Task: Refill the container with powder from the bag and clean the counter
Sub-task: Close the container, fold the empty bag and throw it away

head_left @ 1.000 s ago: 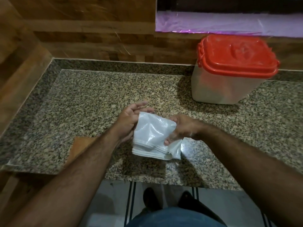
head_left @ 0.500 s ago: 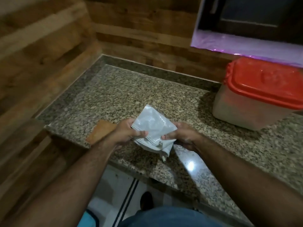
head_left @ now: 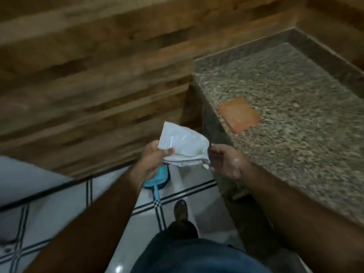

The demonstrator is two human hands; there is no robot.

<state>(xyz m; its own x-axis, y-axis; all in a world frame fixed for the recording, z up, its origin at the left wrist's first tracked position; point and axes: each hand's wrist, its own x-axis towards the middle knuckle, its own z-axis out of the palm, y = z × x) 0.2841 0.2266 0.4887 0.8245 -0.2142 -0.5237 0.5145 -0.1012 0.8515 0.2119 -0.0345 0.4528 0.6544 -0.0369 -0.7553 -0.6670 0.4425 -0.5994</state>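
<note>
Left hand point(head_left: 155, 156) is gripping the folded, flat bag point(head_left: 182, 146) off the counter point(head_left: 295, 107) edge over the floor, probably for disposal, while right hand point(head_left: 226, 162) is hovering beside it, fingers loose, holding nothing.

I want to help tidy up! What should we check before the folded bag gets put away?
1. Bag held firmly: ok, the left hand grips it.
2. Right hand free: ok, it is open beside the bag.
3. Bag off the counter: ok, it is held over the floor.
4. Bag fully empty: cannot tell, it is folded.
5. Counter clean: cannot tell, the picture is blurred; an orange square lies there.
6. Container closed: cannot tell, out of view.
</note>
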